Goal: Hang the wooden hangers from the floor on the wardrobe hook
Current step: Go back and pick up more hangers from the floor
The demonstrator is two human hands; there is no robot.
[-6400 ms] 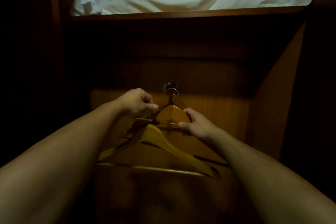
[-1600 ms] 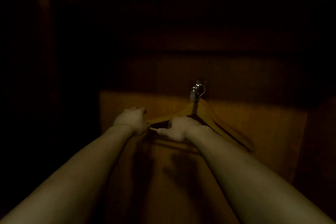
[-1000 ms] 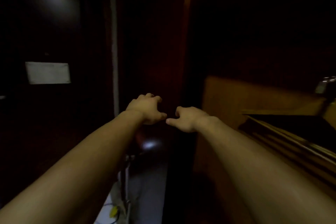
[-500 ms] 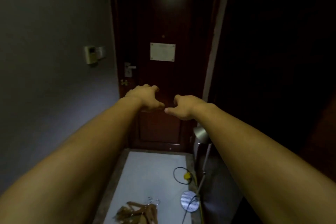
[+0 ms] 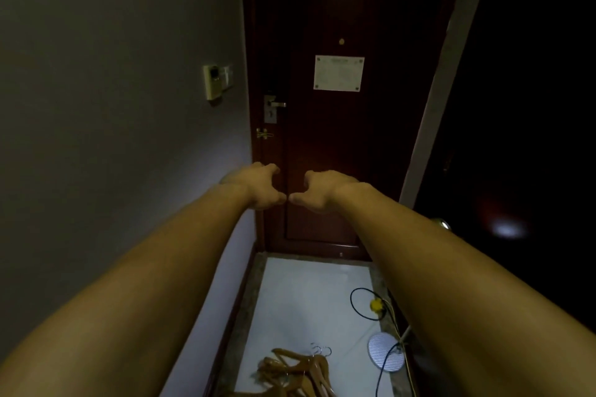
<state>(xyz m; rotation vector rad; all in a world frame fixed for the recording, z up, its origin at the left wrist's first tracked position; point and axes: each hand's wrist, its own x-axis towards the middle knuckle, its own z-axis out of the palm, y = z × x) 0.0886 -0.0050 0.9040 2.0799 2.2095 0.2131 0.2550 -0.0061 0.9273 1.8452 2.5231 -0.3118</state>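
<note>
Dim light fills a narrow hallway that ends at a dark red door (image 5: 338,155). Held out side by side in front of that door, the left grip (image 5: 263,187) and the right grip (image 5: 317,192) are bare hands with the fingers loosely curled downward and nothing held in either. Their thumb tips point at each other and lie very close; whether they touch cannot be told. Straight above the grips, a pale notice (image 5: 338,73) is fixed to the door. Up and just left of the left grip sits the metal door handle (image 5: 272,105), and farther left a small wall panel (image 5: 214,82) is mounted on the grey wall (image 5: 113,106). Well below both grips, between the forearms, the white floor (image 5: 306,293) carries the wooden hangers (image 5: 296,371) in a loose pile at the bottom edge of the view, metal hooks upward. Below the right grip, beside the right forearm, lie a black cable loop (image 5: 356,306) with a yellow piece and a round ribbed disc (image 5: 387,352).
</note>
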